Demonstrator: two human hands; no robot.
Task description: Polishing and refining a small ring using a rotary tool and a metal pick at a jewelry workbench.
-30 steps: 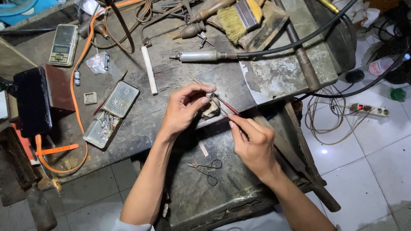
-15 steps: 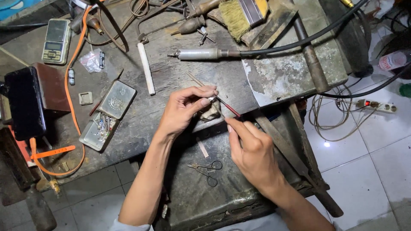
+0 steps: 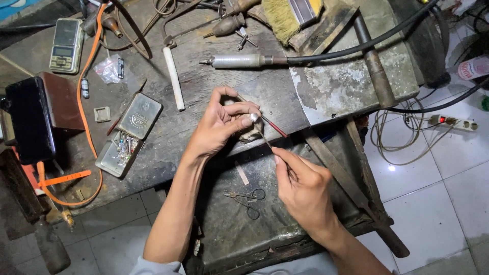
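My left hand pinches a small silvery piece between thumb and fingertips, over the front edge of a worn workbench. My right hand grips a thin metal tool whose tip reaches up to that piece. A red-handled tool lies just behind the fingers. Below the hands, small scissors rest on a dark metal tray.
A rotary handpiece with black cable lies across the bench. An open tin of small bits, a white stick, a pocket scale, a brush and a black case surround it. A power strip sits on the tiled floor.
My right hand has slid slightly down and left along the thin tool, with its tip still at the piece. My left hand keeps its pinch. The view shifted a little.
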